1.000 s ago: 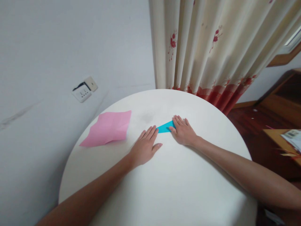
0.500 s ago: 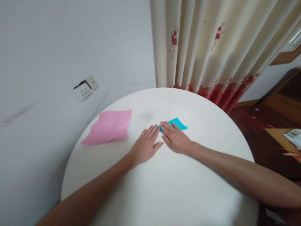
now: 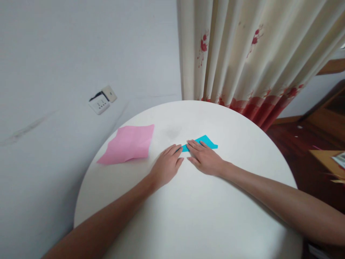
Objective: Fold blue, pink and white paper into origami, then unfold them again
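A small folded piece of blue paper (image 3: 205,140) lies on the white round table (image 3: 199,216), partly covered by my hands. My right hand (image 3: 204,157) rests flat over its middle with fingers stretched out. At the paper's left end, the fingertips of my left hand (image 3: 167,163) press down, with the fingers extended and the thumb apart. Between the two hands a strip of the blue paper shows. To the left of my left hand lies a creased sheet of pink paper (image 3: 129,144) with an uneven edge.
A wall with a socket (image 3: 100,103) stands close on the left. Behind the table hangs a cream curtain (image 3: 223,54) with red flowers. At the right, beyond the table edge, is a low brown surface (image 3: 325,162) with papers on it.
My left hand has slid slightly left relative to my right, widening the gap between them and baring more blue paper. The whole view has shifted a little.
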Action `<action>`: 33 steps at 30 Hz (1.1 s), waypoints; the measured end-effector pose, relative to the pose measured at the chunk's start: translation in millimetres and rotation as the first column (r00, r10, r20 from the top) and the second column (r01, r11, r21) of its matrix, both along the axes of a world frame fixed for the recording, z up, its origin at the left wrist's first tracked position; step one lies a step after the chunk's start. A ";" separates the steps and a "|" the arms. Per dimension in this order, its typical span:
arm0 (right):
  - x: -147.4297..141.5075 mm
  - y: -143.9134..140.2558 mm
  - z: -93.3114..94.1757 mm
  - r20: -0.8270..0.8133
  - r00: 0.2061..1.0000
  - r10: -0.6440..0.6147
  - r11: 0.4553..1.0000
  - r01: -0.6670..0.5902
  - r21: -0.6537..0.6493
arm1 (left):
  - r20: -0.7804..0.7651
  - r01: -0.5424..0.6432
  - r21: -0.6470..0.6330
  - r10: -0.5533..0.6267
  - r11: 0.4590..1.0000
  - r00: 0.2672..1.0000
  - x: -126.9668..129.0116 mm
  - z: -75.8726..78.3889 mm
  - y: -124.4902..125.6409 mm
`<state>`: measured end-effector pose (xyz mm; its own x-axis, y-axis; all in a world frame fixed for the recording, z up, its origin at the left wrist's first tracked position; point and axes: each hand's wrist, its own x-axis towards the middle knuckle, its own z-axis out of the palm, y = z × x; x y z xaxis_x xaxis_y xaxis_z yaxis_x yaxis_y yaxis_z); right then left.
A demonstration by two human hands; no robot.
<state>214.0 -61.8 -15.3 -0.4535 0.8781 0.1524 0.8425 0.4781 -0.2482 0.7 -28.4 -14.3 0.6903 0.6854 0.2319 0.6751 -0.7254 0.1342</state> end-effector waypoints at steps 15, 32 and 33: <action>0.9 -0.9 -2.2 -0.001 1.000 -0.009 1.000 0.009 0.026 | 0.119 -0.074 -0.017 0.076 0.997 0.990 -3.9 8.5 7.4; -1.7 -6.3 7.1 -0.006 1.000 -0.011 0.997 0.011 0.078 | 0.179 -0.082 -0.053 0.091 0.995 0.980 -2.8 9.2 11.9; -1.8 -6.6 7.7 -0.008 1.000 -0.013 0.997 0.013 0.079 | 0.182 -0.081 -0.057 0.090 0.995 0.979 -2.8 9.2 12.0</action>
<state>212.2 -68.5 -7.6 -0.4408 0.8690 0.2249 0.8469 0.4857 -0.2164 -2.1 -16.4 -5.1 0.5772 0.7537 0.3144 0.6946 -0.6555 0.2964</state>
